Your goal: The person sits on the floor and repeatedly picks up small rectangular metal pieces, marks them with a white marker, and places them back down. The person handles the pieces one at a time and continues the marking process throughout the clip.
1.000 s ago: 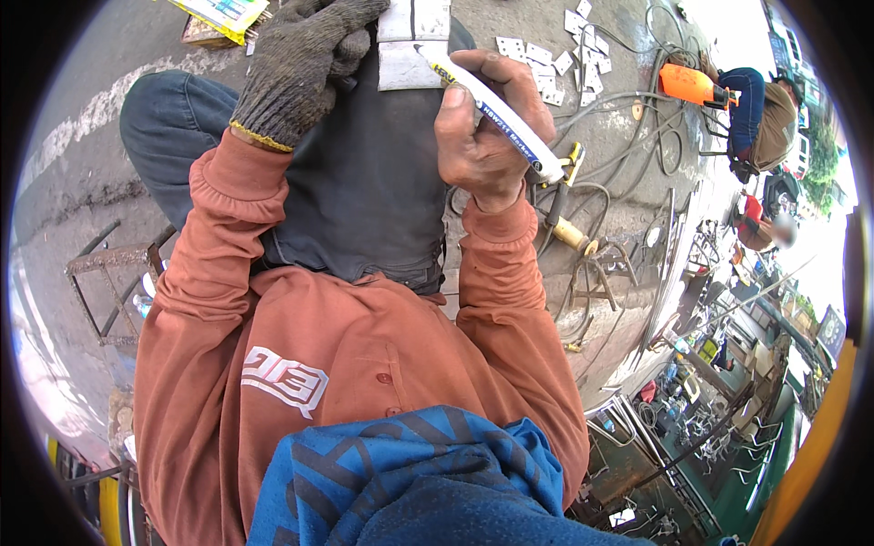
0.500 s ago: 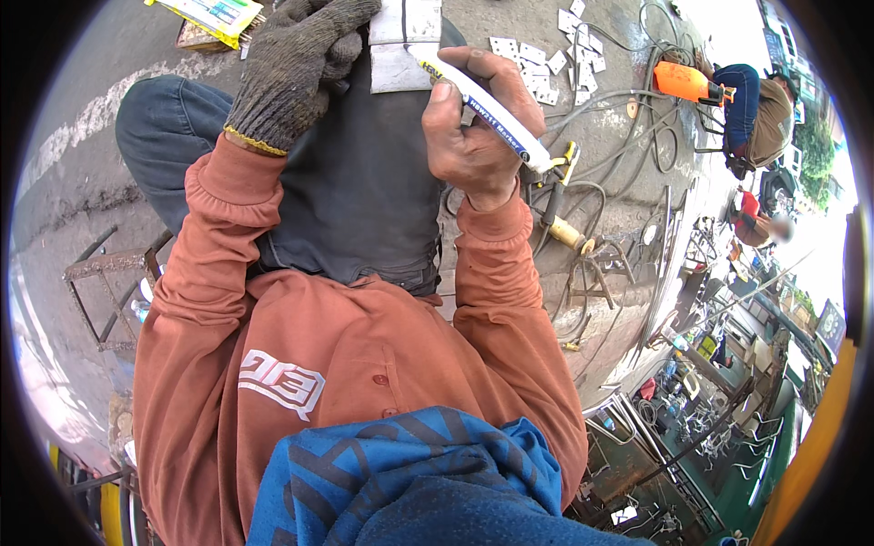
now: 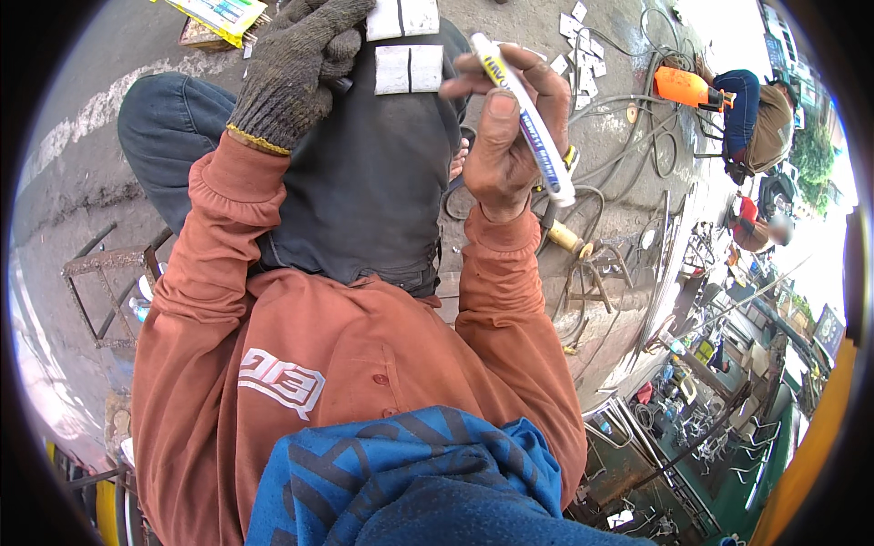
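My right hand (image 3: pixel 510 127), bare, grips a white marker (image 3: pixel 533 127) with blue and yellow print, held to the right of my lap and apart from the plates. Two small white plates lie over my dark trousers: a lower plate (image 3: pixel 397 78) and an upper plate (image 3: pixel 387 25) cut off by the top edge. Each bears a dark line across it. My left hand (image 3: pixel 296 68), in a dark knitted glove with a yellow cuff edge, is curled beside the plates' left side. A small dark end shows below its fingers; what it holds is hidden.
More white plates (image 3: pixel 587 64) lie scattered on the ground ahead right, near tangled hoses (image 3: pixel 628 127) and an orange cylinder-shaped thing (image 3: pixel 681 86). Another person (image 3: pixel 760 118) sits at far right. A rusty metal frame (image 3: pixel 109 264) stands left; a yellow packet (image 3: pixel 218 16) lies upper left.
My right hand has lifted the marker off the lower plate and drawn right. A dark line now crosses that plate, and a gap shows between the two plates. My left hand has barely moved.
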`<action>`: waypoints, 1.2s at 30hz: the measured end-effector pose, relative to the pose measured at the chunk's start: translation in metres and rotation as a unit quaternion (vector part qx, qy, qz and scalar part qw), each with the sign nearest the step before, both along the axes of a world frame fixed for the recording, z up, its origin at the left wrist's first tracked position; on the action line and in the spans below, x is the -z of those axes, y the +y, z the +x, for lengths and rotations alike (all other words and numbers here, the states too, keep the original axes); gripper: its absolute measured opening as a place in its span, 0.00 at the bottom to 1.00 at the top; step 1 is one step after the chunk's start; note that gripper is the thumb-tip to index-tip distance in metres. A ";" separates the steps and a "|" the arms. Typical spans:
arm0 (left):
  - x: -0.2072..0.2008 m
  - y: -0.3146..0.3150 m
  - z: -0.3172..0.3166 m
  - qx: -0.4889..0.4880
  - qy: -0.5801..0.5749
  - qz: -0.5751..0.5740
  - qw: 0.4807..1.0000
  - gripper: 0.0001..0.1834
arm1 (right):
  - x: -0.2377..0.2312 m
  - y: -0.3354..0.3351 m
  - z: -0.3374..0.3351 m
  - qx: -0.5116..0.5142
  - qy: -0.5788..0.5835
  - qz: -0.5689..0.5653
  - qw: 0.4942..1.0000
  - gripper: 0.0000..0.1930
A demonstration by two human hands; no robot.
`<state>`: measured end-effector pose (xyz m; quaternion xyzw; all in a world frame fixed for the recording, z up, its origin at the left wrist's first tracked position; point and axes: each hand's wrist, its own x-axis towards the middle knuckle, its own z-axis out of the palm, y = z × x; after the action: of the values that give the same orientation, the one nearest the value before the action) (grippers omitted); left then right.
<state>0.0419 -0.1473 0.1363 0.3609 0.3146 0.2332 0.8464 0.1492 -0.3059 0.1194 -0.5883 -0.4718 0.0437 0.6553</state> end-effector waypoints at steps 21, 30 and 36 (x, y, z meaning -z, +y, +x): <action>0.116 0.152 -0.095 -0.169 -0.050 0.096 0.980 0.09 | 0.222 0.031 0.105 0.014 0.199 -0.204 0.958 0.12; 0.138 0.163 -0.090 -0.177 0.033 0.066 0.982 0.12 | 0.264 0.043 0.114 0.266 0.025 -0.402 0.876 0.26; 0.135 0.160 -0.085 -0.172 0.046 0.082 0.981 0.13 | 0.254 0.026 0.140 0.235 -0.079 -0.502 0.828 0.32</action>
<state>-0.0428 0.0126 0.0017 0.3801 0.3905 0.3831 0.7458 0.2895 -0.2794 -0.1342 -0.9308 -0.2824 0.0723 0.2204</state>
